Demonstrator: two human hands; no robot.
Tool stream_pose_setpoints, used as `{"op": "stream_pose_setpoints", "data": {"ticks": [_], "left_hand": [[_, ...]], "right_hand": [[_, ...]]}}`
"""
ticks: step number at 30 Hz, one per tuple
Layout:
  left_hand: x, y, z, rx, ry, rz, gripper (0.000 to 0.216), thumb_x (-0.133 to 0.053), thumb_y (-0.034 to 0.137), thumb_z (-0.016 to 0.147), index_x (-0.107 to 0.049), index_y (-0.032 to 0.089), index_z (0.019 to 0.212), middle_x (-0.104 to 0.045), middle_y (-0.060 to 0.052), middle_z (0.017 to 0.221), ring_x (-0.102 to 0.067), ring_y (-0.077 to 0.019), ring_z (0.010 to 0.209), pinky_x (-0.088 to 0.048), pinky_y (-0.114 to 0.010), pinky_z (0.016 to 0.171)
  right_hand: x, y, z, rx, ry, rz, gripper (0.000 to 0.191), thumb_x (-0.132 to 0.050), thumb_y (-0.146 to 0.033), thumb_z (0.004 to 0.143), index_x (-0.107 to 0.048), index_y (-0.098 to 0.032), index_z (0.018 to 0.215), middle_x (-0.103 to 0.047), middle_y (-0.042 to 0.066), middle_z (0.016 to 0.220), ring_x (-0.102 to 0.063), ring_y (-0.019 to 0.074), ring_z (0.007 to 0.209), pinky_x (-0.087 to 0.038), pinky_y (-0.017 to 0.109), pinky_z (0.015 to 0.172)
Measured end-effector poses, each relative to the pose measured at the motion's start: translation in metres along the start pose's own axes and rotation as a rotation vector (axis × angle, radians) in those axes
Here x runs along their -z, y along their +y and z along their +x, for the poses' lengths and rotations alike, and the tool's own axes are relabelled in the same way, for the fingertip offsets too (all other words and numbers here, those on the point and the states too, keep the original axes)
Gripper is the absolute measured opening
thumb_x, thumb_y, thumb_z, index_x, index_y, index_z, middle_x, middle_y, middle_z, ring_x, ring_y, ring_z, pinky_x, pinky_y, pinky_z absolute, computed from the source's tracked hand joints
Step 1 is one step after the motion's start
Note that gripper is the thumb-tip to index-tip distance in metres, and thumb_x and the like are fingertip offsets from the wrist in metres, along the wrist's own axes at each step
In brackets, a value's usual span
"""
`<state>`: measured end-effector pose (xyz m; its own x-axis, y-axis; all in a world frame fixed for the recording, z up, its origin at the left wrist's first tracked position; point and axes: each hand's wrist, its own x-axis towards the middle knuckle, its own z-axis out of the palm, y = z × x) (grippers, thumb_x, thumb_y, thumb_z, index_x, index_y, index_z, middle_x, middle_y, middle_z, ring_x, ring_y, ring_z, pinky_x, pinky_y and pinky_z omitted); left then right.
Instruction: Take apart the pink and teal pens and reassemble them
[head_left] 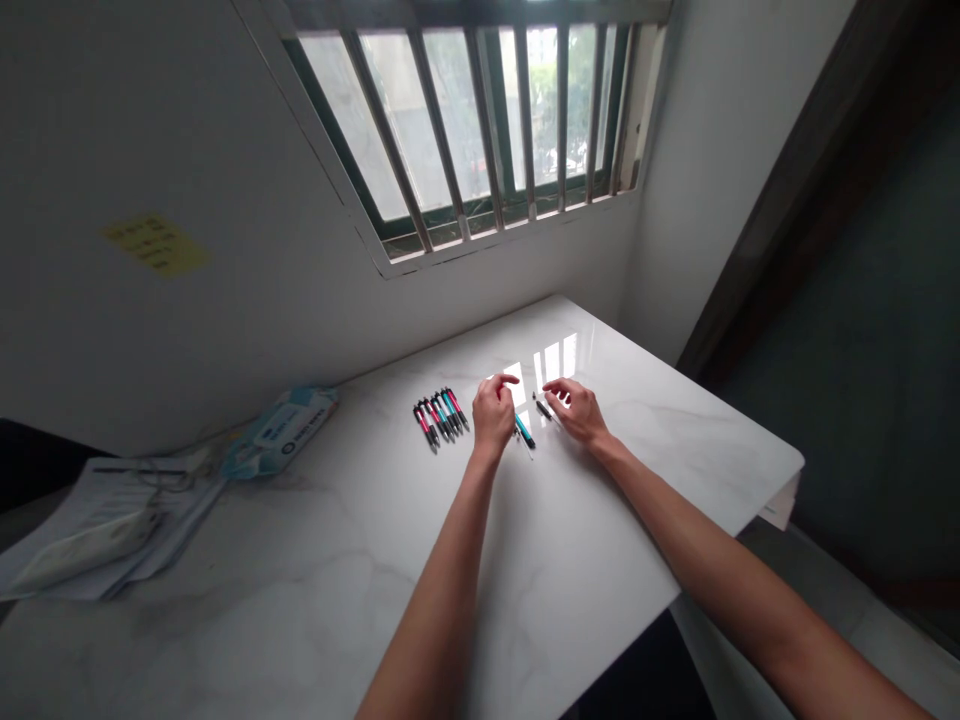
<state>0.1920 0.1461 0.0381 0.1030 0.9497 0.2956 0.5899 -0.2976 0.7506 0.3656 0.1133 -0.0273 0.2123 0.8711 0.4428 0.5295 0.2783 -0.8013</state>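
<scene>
My left hand (494, 418) hovers low over the table, index finger bent out to the right; its other fingers are mostly hidden. A teal pen barrel (524, 430) lies just right of it, partly covered by the hand. Beside the barrel is a thin pale piece (529, 450), perhaps a refill. My right hand (576, 410) is open, with curved fingers apart. Near its fingertips lies a black pen grip (544, 410), and a tiny dark piece (535, 395) is just beyond. Left of my left hand, several red and teal click pens (441, 415) form a slanted row.
The marbled white table (360, 600) meets the wall below a barred window (487, 130). At the left are a blue-and-white wipes pack (281, 432) and papers (82, 500) with a pale object (90, 548) on top. The table's edge (739, 415) runs along the right.
</scene>
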Motion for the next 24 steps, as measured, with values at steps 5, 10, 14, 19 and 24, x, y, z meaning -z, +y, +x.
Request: {"op": "stream_pose_setpoints", "data": {"ticks": [5,10,14,19,24], "left_hand": [[-0.013,-0.008,0.029,-0.110,-0.208,0.297,0.031,-0.053,0.023,0.096,-0.080,0.027,0.110,-0.075,-0.006,0.104,-0.067,-0.0222,0.096,-0.049,-0.030,0.088],[-0.031,-0.016,0.054,-0.090,-0.368,0.457,0.028,-0.062,0.039,0.095,-0.082,0.027,0.110,-0.079,-0.008,0.102,-0.071,-0.0249,0.095,-0.050,-0.030,0.087],[-0.049,-0.021,0.062,-0.081,-0.400,0.482,0.025,-0.069,0.039,0.088,-0.083,0.025,0.104,-0.080,-0.010,0.100,-0.072,-0.0262,0.093,-0.051,-0.031,0.086],[-0.060,-0.027,0.065,-0.085,-0.422,0.495,0.021,-0.072,0.029,0.083,-0.082,0.022,0.100,-0.080,-0.013,0.102,-0.072,-0.0272,0.094,-0.053,-0.033,0.087],[-0.050,-0.032,0.066,-0.082,-0.401,0.505,0.027,-0.069,0.025,0.084,-0.081,0.020,0.108,-0.080,-0.015,0.102,-0.072,-0.0293,0.097,-0.053,-0.035,0.089]], "right_hand": [[-0.001,0.015,0.004,-0.063,0.042,-0.012,0.021,-0.059,-0.030,0.091,-0.076,-0.021,0.098,-0.075,0.004,0.091,-0.064,0.0189,0.077,-0.049,0.031,0.075],[-0.005,0.019,0.006,-0.095,0.041,-0.009,0.020,-0.060,-0.031,0.090,-0.077,-0.021,0.094,-0.077,0.003,0.092,-0.064,0.0181,0.075,-0.050,0.031,0.076],[-0.006,0.021,0.008,-0.107,0.049,-0.022,0.020,-0.061,-0.032,0.091,-0.077,-0.021,0.092,-0.077,0.004,0.091,-0.064,0.0185,0.077,-0.050,0.030,0.076],[-0.006,0.021,0.009,-0.123,0.041,-0.041,0.018,-0.061,-0.029,0.090,-0.077,-0.021,0.092,-0.077,0.003,0.092,-0.064,0.0183,0.078,-0.050,0.030,0.077],[-0.005,0.021,0.009,-0.130,0.037,-0.038,0.018,-0.061,-0.029,0.090,-0.078,-0.021,0.092,-0.078,0.003,0.092,-0.065,0.0182,0.078,-0.050,0.030,0.077]]}}
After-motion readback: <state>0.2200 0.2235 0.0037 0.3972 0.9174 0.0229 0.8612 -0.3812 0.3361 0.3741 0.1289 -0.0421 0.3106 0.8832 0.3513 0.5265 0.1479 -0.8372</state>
